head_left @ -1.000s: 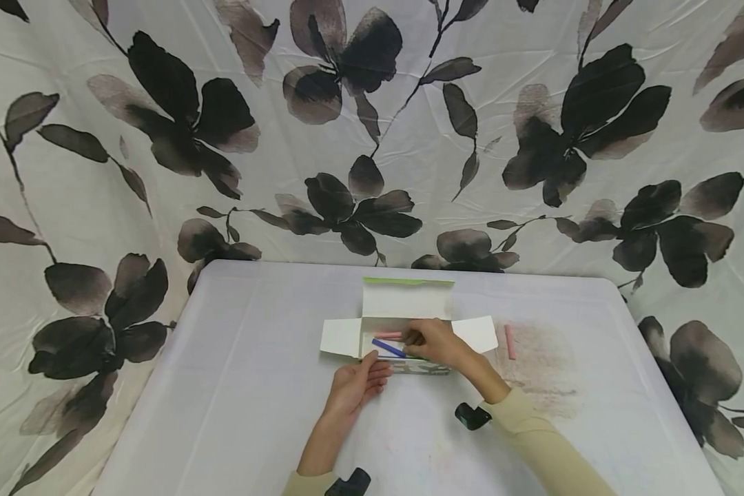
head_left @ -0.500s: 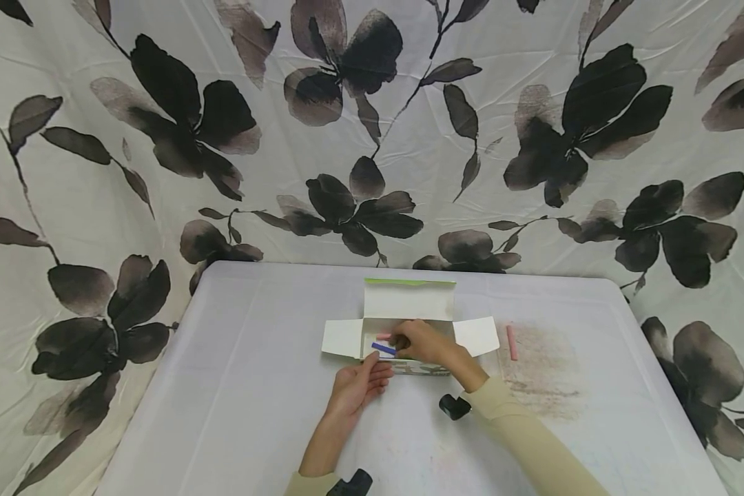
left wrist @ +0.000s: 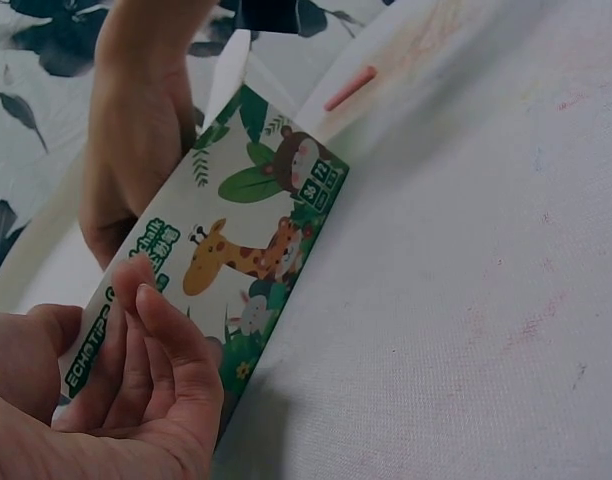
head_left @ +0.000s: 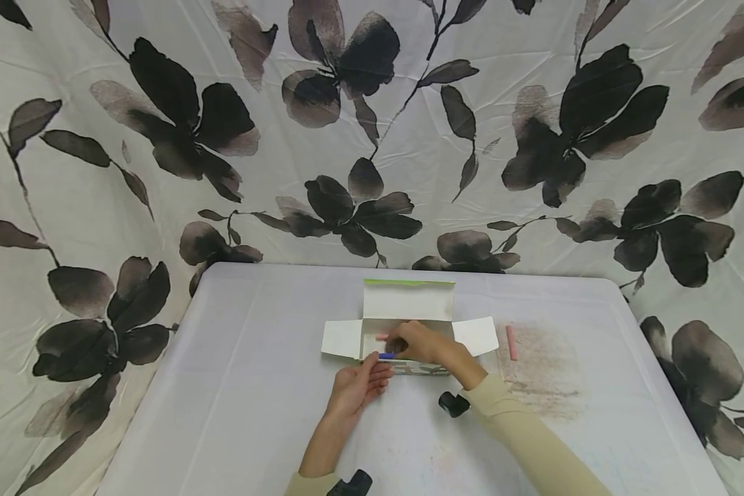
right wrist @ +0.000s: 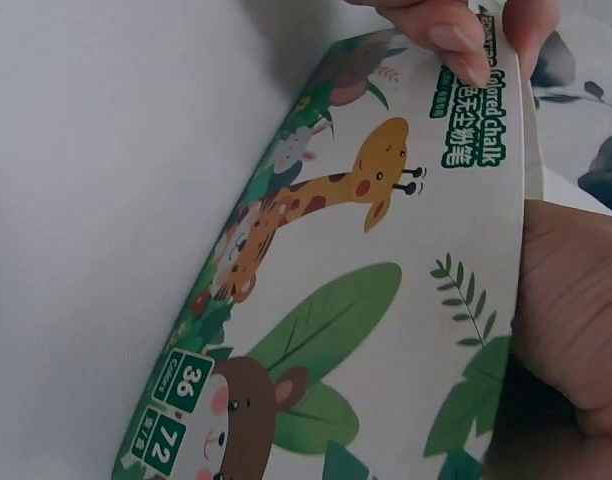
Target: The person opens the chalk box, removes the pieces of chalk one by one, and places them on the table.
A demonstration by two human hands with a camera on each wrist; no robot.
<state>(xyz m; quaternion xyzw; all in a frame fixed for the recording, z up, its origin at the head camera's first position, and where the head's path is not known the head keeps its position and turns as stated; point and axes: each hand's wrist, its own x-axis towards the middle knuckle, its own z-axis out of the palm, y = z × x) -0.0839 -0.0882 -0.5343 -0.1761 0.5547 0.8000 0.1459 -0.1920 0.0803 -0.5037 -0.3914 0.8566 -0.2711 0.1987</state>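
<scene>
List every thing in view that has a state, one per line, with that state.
chalk box: open, lid and side flaps spread, lying flat on the table.
blue chalk: in the box, right hand's fingers on it.
pink chalk: loose on the table, right of the box.
left hand: fingers straight against the box's front wall.
right hand: reaching into the box.

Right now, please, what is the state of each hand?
Left hand: open, straight fingers rest against the chalk box front.
Right hand: inside the box, fingers curled on the blue chalk.
</scene>
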